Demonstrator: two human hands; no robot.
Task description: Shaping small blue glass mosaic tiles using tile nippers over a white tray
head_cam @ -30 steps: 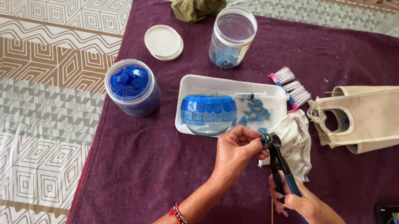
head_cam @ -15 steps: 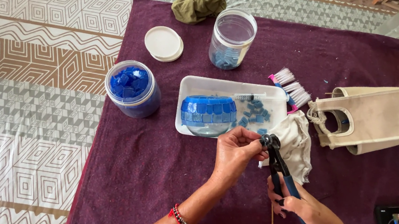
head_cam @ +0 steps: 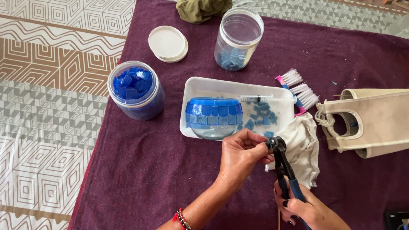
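Left hand (head_cam: 241,156) raised mid-frame, fingers (head_cam: 260,147) pinched together at the tips, wrist bent, beaded red band on the forearm, right hand (head_cam: 306,210) low at the frame edge, fingers curled shut around nipper handles, dark nails

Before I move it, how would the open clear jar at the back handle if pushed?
The clear jar stands upright, lidless and nearly empty, so it is probably light and might tip. Its round wall suggests it would roll once down, likely spilling the blue tiles at its bottom.

Maroon cloth (head_cam: 146,185), jars (head_cam: 136,90), tray (head_cam: 197,88), lid (head_cam: 167,43)
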